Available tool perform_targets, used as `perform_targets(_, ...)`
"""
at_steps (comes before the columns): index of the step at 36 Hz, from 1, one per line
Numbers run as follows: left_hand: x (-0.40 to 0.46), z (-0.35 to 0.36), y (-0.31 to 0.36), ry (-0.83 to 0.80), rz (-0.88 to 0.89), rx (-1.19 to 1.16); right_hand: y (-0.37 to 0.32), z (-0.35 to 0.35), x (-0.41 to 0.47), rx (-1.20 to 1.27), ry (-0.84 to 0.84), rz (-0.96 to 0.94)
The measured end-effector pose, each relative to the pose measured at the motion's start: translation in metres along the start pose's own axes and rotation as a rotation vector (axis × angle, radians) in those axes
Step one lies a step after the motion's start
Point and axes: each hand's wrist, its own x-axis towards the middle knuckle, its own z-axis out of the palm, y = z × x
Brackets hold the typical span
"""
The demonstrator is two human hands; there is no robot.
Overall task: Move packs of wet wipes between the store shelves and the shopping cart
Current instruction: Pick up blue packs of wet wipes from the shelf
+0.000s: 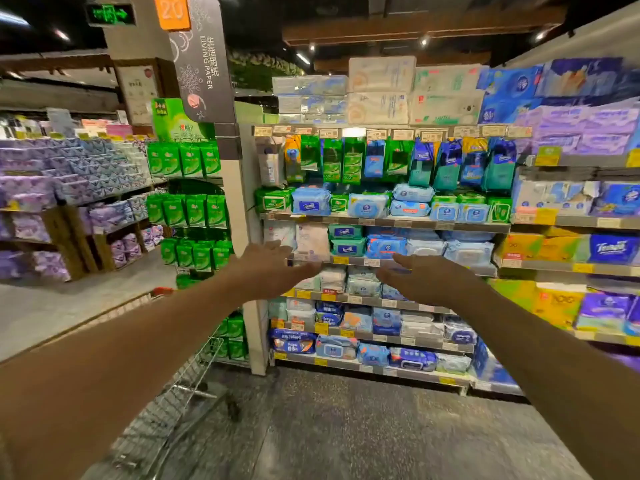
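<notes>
Now both arms reach out toward the store shelves (384,221), and neither hand holds anything. The left hand (273,268) is in front of the shelves' left end, its fingers (304,266) straight and a little spread. The right hand (420,277) is beside it, nearer the middle of the shelves, fingers loose and spread too (the picture is a bit blurry there). Neither hand touches a pack. The packs of wet wipes (386,245) lie in rows on the shelves, blue, white and green ones, just behind the hands. The shopping cart (180,393), made of wire, stands on the floor to the left of the shelves, under the left arm. Green packs (188,211) hang on a rack left of the shelves.
</notes>
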Motion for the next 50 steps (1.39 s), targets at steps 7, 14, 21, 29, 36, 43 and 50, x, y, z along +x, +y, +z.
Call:
perform_targets(7,0.036,0.013,-0.025,-0.009,-0.002,0.008,-0.011,0.009,0.035,-0.007,-0.002,-0.021)
perform_targets(14,0.081,0.012,-0.049,-0.021,0.027,-0.033,-0.035,0.012,0.087,-0.079,0.0,0.006)
perform_targets(21,0.146,0.013,-0.079,-0.046,0.03,-0.084,-0.059,-0.005,0.141,-0.1,0.026,0.055)
perform_targets(29,0.222,0.017,-0.089,-0.082,0.106,-0.139,-0.052,-0.005,0.21,-0.106,0.039,0.117)
perform_targets(36,0.295,0.031,-0.092,-0.067,0.154,-0.139,-0.044,-0.004,0.272,-0.108,0.039,0.13)
perform_targets(43,0.372,0.048,-0.087,-0.071,0.136,-0.141,-0.021,0.002,0.352,-0.045,0.044,0.094)
perform_targets(50,0.447,0.049,-0.076,-0.07,0.088,-0.143,0.01,-0.004,0.442,-0.001,0.051,0.058)
